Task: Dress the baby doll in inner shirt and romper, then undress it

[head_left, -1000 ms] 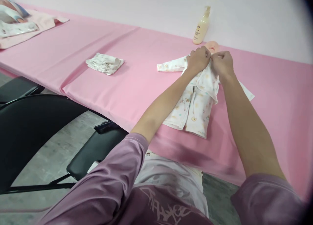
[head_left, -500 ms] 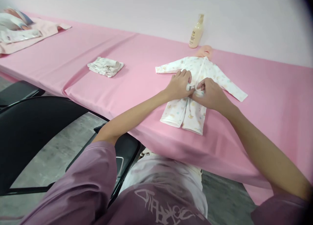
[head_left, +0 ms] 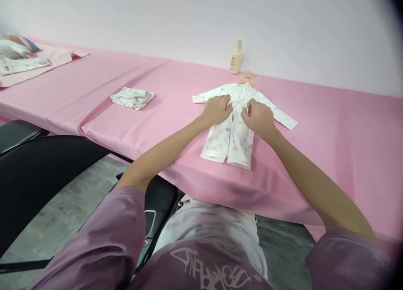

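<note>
A small white baby shirt [head_left: 242,92] with a pale print lies on its back on the table, sleeves stretched out to both sides. Matching baby trousers [head_left: 217,141] lie below it, legs towards me. At the waist, where the two garments meet, my left hand [head_left: 217,110] grips the shirt's lower edge on the left. My right hand [head_left: 260,118] pinches the same edge on the right. Both hands are closed with the fingertips partly hidden, a short gap between them. A round peach-coloured thing [head_left: 246,77] sits at the shirt's collar.
A cream pump bottle [head_left: 236,60] stands by the wall behind the collar. Folded white printed cloth [head_left: 132,97] lies to the left on the pink table cover [head_left: 170,86]. A pale pink towel [head_left: 63,58] with things on it is far left. Black chairs [head_left: 47,181] stand at the table's front.
My hands have moved apart at the waist, each drawing the cloth edge outward. More of the trousers' top shows between them. The view has shifted slightly.
</note>
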`<state>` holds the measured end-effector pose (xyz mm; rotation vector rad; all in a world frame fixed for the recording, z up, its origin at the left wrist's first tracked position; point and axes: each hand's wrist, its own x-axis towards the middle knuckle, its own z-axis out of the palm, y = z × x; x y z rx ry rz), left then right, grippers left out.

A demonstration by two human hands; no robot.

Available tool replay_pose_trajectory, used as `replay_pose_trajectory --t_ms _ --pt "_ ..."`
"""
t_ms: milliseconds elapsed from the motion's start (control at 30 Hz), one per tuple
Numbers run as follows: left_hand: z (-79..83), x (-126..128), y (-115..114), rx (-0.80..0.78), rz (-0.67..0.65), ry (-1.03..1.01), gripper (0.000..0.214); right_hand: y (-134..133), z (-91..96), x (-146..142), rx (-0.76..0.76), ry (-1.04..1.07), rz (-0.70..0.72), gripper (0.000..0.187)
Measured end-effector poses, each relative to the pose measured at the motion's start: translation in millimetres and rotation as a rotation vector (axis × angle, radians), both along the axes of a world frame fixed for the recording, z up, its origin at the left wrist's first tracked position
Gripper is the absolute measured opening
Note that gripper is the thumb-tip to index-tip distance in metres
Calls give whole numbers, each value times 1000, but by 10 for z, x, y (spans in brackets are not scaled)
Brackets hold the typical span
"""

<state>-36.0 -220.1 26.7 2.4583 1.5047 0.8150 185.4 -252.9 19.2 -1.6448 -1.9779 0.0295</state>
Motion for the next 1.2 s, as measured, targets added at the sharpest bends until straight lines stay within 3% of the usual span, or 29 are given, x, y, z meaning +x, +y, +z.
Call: replay_pose_trajectory --t_ms 100,200,300,400,500,600,700,767,867,967,1100,1200 --pt "-39 -357 311 -71 171 -172 29 30 67 545 41 48 -117 27" --pt "-144 -841 569 -175 338 -172 47 -22 12 1214 -34 66 -319 34" --pt "-322 -1255 661 -234 345 -122 64 -178 -159 1678 -221 37 -319 39" --pt "-491 -1484 624 -246 325 -93 66 -386 -319 1828 -341 20 -266 42" --pt "-532 -1519 545 -137 300 -141 51 -547 -358 1749 -349 -17 -278 38" --pt "-414 -1353 506 13 199 -173 42 -537 -269 1522 -135 -15 -246 36" --pt "-230 -998 594 16 9 -221 39 -252 -121 1192 5 111 -48 44" --pt "-133 -712 735 -101 -122 -283 50 83 -32 960 15 208 75 56" --pt "-64 -359 997 -268 -256 -301 73 641 54 694 -66 320 170 66" --pt "-57 -212 1198 -336 -251 -309 77 1025 107 583 -177 370 157 69" --pt "-53 -236 1308 -387 -259 -216 63 1140 214 585 -395 324 183 65" --pt "-30 -269 1320 -371 -329 -146 60 1081 312 605 -500 242 255 76"
